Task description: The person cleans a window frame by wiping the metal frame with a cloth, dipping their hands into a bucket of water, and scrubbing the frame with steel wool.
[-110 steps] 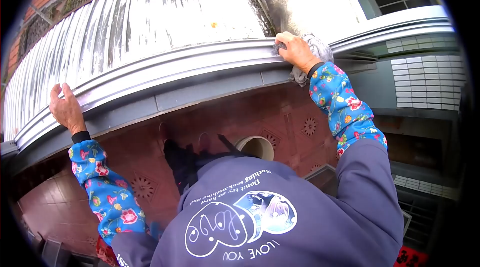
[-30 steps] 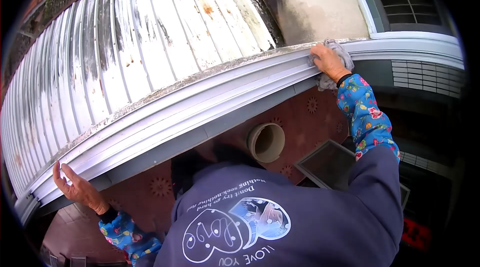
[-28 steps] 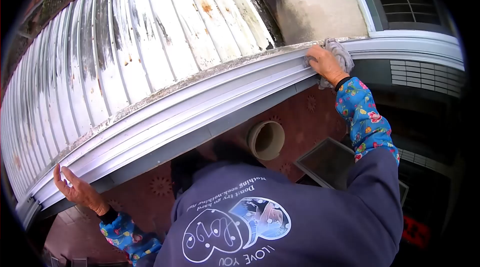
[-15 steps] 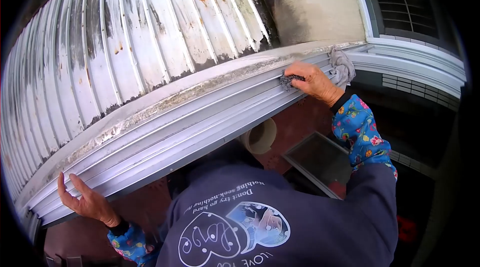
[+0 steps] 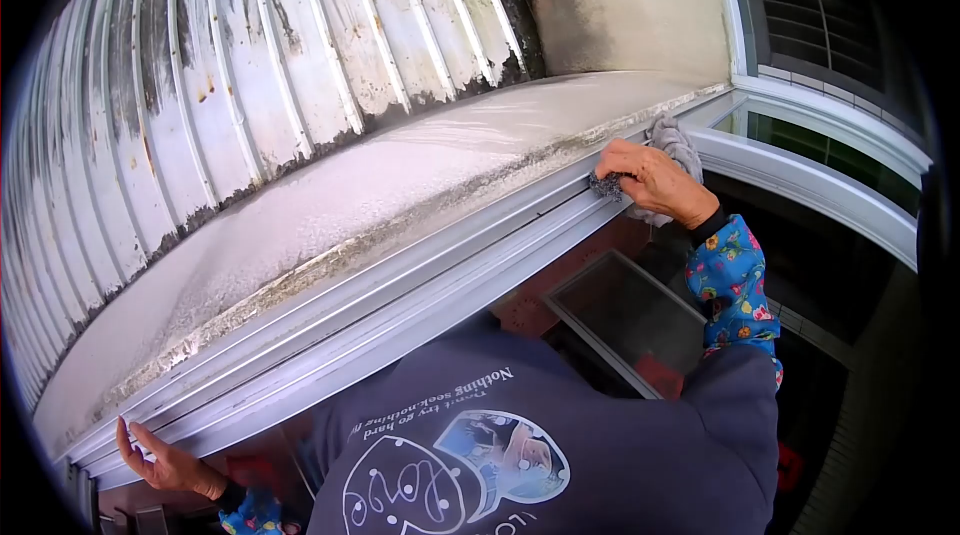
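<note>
My right hand [image 5: 660,183] is closed around a grey steel wool scourer [image 5: 604,186], which presses on the aluminium window track [image 5: 400,307] toward its right end. Just behind that hand, a crumpled grey rag [image 5: 676,140] hangs over the track. Far to the left, my left hand [image 5: 168,465] rests at the track's other end with its fingers apart and nothing in them. Both forearms wear blue flowered sleeves.
Beyond the track lies a pale concrete ledge [image 5: 400,175], then a stained corrugated metal sheet [image 5: 220,55]. A white-framed window sash [image 5: 810,170] stands at the right. Below, a framed panel [image 5: 630,310] leans inside, near something red.
The view has shifted, showing more of the ledge. My right hand and the scourer appear slightly farther right, nearer the rag. The round tub below is out of sight.
</note>
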Demonstrator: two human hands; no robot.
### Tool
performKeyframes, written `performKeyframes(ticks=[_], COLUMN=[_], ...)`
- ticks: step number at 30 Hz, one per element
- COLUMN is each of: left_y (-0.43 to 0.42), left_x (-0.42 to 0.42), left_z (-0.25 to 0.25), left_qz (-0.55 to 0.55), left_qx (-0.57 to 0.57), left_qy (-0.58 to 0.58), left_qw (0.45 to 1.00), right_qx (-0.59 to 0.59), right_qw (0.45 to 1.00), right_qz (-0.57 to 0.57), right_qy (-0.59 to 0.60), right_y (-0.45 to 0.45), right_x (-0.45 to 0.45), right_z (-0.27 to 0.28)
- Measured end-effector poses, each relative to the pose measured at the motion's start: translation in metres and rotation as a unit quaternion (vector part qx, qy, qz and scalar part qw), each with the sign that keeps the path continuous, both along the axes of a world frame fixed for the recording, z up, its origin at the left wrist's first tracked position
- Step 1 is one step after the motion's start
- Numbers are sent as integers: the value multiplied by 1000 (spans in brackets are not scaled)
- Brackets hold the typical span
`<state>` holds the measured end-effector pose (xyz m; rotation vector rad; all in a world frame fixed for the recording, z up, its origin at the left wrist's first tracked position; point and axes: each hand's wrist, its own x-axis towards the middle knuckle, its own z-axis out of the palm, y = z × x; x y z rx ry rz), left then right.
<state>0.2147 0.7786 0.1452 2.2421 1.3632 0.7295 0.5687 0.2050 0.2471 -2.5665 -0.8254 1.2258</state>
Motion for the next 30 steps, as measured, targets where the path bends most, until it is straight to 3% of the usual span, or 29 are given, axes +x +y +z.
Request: performKeyframes(ticks=[4,7,10,14,17,23,26,30], left_y=[-1,-2,-1,6,3,2,3,1], left_x=[2,4,2,-6,-3,-4,-5,-3], left_z=[6,9,8,5,6,3,2,2], left_qz=[18,30,29,25,25,6,9,18], left_qx=[3,11,9,-10,-12,2,-1,-3], left_qy=[32,55,49,23,15,3,-6,-10], left_qw=[999,998,998,999,999,1000,1000,1000], right_qx=[31,-8,43,62,52,20,28,58], right_qw=[997,968,972,968,973,957,972,963], right_qz=[-57,-243,-133,-80,-86,-97,-88,-113], right_qy=[-29,-69,-191,-230,-206,-271,-216,-238], right_y=[-4,0,-20,-22,-14,-16,-20,-25], right_x=[6,-6,-32,-60,-69,-79,-66,-61], right_z=[-10,-7,-20,-22,-13,-34,-21,-22])
